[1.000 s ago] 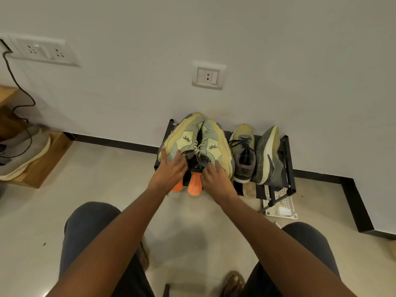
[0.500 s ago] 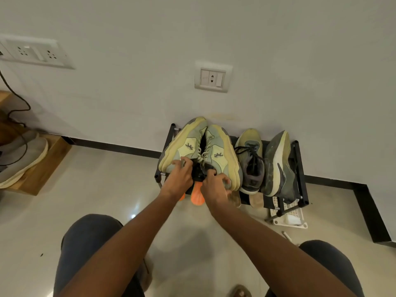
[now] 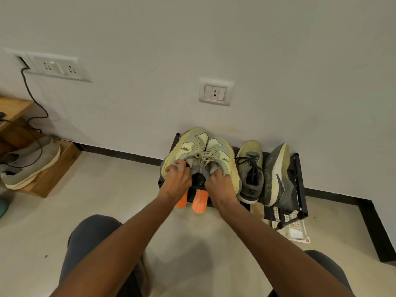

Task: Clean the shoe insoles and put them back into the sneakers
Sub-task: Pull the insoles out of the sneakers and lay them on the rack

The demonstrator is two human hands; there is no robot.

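Fingers (image 3: 171, 168) of left hand (image 3: 175, 183) curled over heel collar of left sneaker (image 3: 182, 151); fingers of right hand (image 3: 220, 185) curled likewise into heel opening of right sneaker (image 3: 222, 155). Both clamped on the collars, one hand per shoe (thumbs hidden). Sneakers side by side on top tier of black rack (image 3: 300, 189), touching, toes to the wall, heels toward the person. Long axis of each shoe running straight away from the hands, so likely pull is back along that axis, toward the knees. Each hand equally near its own shoe. Insoles not visible; presumably inside, unconfirmed. Dark pair (image 3: 263, 174) just right on same rack; orange pair (image 3: 199, 202) on tier below, poking out under the wrists. Judged step: lifting sneakers off rack, cleaning not yet begun.
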